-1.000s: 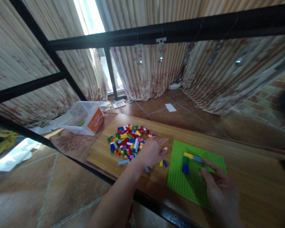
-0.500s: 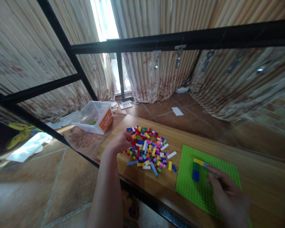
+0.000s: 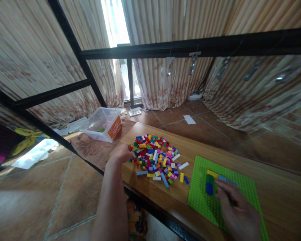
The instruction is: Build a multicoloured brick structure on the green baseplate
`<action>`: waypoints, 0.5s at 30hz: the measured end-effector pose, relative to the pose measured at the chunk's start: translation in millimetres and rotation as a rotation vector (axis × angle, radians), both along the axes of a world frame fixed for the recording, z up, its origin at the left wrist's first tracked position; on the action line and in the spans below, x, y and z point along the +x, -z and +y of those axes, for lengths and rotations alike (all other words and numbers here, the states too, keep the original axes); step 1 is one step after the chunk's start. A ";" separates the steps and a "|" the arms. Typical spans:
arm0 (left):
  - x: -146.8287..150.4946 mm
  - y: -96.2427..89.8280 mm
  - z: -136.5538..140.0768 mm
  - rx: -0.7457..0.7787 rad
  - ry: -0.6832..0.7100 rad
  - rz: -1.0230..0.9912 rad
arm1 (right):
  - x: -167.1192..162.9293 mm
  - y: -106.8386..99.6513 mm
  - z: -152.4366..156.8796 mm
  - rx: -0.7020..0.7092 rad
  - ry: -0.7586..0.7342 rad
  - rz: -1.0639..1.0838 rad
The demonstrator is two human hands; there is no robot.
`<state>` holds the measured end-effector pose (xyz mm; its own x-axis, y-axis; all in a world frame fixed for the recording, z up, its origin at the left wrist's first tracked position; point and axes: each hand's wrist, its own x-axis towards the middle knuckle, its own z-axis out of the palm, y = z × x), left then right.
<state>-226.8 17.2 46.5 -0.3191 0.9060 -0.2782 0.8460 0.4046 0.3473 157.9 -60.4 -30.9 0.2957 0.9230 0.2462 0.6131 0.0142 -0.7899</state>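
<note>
Heaped on the wooden table is a pile of loose toy building bricks point(image 3: 157, 159) in many colours. My left hand point(image 3: 120, 154) is at the pile's left edge, its fingers curled downward; the fingertips are mostly hidden, so what they hold cannot be seen. Right of the pile lies a green studded baseplate point(image 3: 199, 201). On it sit a yellow brick point(image 3: 212, 174), a dark green brick point(image 3: 209, 179), a blue brick point(image 3: 209, 188) and a light blue strip point(image 3: 228, 180). Over the plate, my right hand point(image 3: 237, 207) has its fingers closed beside these bricks, its grip hidden.
The long wooden table point(image 3: 173, 197) has a black metal edge. Behind it on the left, a clear plastic box point(image 3: 100, 129) with an orange label stands on a brown mat. A black metal frame point(image 3: 150, 52) with hanging clips crosses in front of striped curtains. Papers lie on the tiled floor.
My left hand has drawn slightly left, to the pile's edge. The right fingers have moved nearer me, exposing more of the light blue strip. The view has shifted slightly.
</note>
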 end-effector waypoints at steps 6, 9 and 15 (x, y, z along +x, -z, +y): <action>0.4 5.2 1.5 0.000 0.050 -0.075 | 0.4 -0.2 1.0 0.022 -0.028 -0.013; -1.3 6.3 1.5 0.000 0.067 -0.173 | 3.3 2.3 2.6 0.059 -0.034 -0.002; -1.8 7.3 4.1 -0.078 0.124 -0.274 | 6.8 1.6 5.0 0.150 -0.045 0.018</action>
